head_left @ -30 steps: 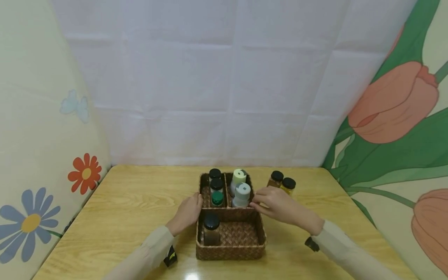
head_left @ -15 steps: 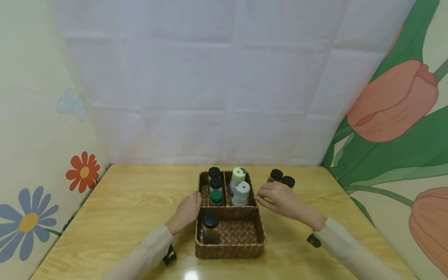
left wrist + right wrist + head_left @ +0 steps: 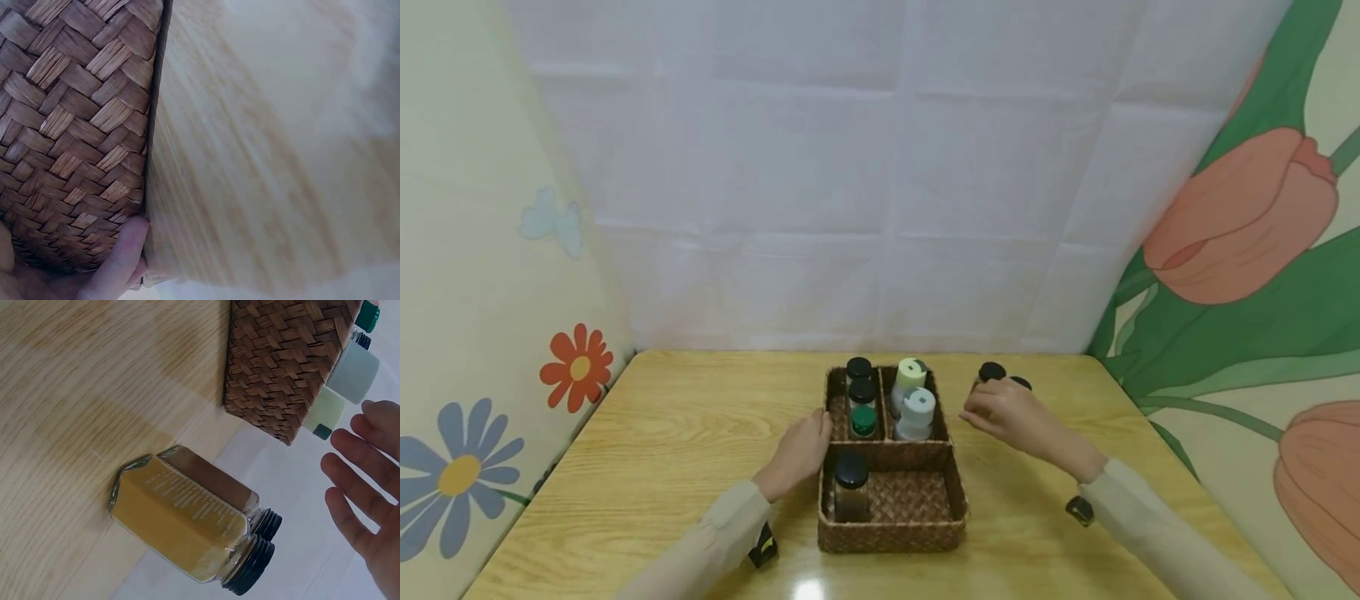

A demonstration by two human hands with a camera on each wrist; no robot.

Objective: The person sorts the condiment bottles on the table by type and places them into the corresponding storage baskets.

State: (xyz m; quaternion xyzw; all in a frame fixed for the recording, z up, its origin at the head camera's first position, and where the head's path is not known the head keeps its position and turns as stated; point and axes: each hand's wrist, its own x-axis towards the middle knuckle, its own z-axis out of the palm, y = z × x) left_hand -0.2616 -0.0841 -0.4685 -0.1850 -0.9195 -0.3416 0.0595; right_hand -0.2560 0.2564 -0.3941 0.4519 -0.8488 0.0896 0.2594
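My left hand holds the left side of a brown woven basket, its fingers against the weave in the left wrist view. My right hand is held in the air right of the basket, fingers loosely bent and nothing in them. Near it stand two glass jars with black lids, one of yellow powder and one of brown powder. In the basket's back right compartment are a bottle with a pale yellow cap and one with a pale blue-grey cap.
The back left compartment holds two black-lidded jars and a green-lidded jar. A dark jar with a black lid stands at the left of the front compartment. All this is on a wooden table before a white cloth.
My right hand has drawn away from the blue-grey-capped bottle, rightwards toward the two jars outside the basket. The left hand stays on the basket.
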